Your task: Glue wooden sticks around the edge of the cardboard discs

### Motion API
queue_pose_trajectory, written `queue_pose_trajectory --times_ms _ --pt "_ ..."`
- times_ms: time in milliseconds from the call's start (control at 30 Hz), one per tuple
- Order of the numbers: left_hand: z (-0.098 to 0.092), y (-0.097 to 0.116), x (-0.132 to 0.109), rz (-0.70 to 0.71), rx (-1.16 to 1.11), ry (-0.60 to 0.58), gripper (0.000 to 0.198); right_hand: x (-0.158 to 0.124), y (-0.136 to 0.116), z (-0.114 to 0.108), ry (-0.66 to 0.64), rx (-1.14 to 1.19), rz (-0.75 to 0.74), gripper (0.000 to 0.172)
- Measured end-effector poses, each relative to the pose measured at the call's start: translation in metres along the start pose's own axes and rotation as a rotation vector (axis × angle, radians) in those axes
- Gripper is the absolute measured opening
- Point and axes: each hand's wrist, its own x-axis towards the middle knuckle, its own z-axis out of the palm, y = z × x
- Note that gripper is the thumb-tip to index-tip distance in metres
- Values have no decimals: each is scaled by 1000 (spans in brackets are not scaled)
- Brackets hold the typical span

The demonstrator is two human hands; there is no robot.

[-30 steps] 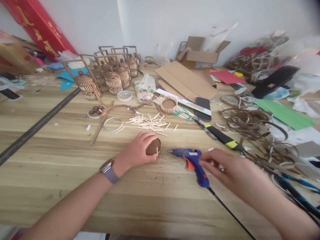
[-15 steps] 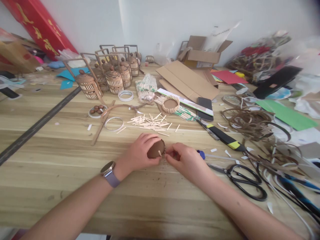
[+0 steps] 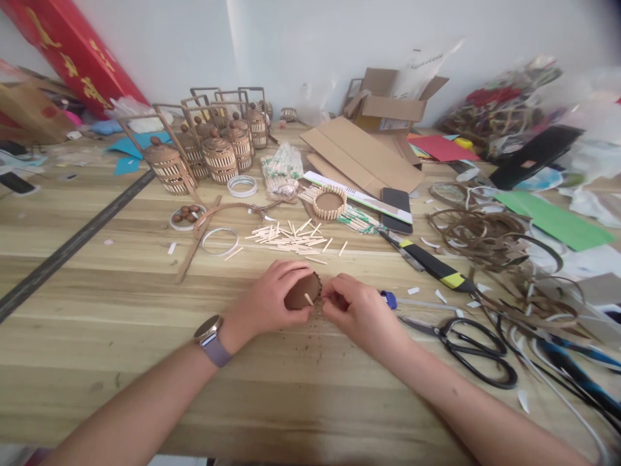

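Observation:
My left hand [image 3: 272, 299] wraps round a small brown cardboard disc [image 3: 299, 294] that stands on edge on the wooden table [image 3: 121, 323]. A short wooden stick [image 3: 309, 299] lies against the disc's face. My right hand [image 3: 356, 310] meets it from the right, its fingertips pinched at the disc's rim on something too small to make out. A watch sits on my left wrist. Loose short wooden sticks [image 3: 291, 236] lie scattered just beyond both hands.
Black scissors [image 3: 466, 343], a yellow-and-black utility knife [image 3: 431, 265] and curled brown strips [image 3: 485, 236] lie to the right. A stick-rimmed disc [image 3: 328, 202], a phone [image 3: 395, 210], finished little baskets [image 3: 204, 152] and cardboard [image 3: 359, 155] sit farther back.
My right hand left the blue glue gun and came to the disc's right rim, where it now pinches. The view shifted, so the glue gun is out of sight and scissors appeared.

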Motion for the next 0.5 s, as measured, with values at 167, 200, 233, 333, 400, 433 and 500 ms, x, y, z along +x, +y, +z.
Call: queue_pose_trajectory --times_ms 167,200,233,333,400,433,500 --pt "-3 0 0 -1 -82 16 52 -1 -1 -1 39 157 -17 11" --pt "-4 0 0 -8 -99 19 52 -1 -1 -2 39 178 -12 11" --pt "-5 0 0 -15 -112 20 51 -2 -2 -4 40 187 -8 11" --pt "-7 -3 0 -40 -118 26 50 -7 -4 -8 -30 136 -53 13" --pt "-8 -6 -1 -53 -96 21 48 -14 -4 -9 -171 21 -133 19" --pt "-8 -7 -1 -55 -78 10 48 -19 -5 -9 -246 -55 -172 22" --pt "-8 -9 -1 -56 -31 -34 49 -28 -3 -9 -341 -204 -211 27"
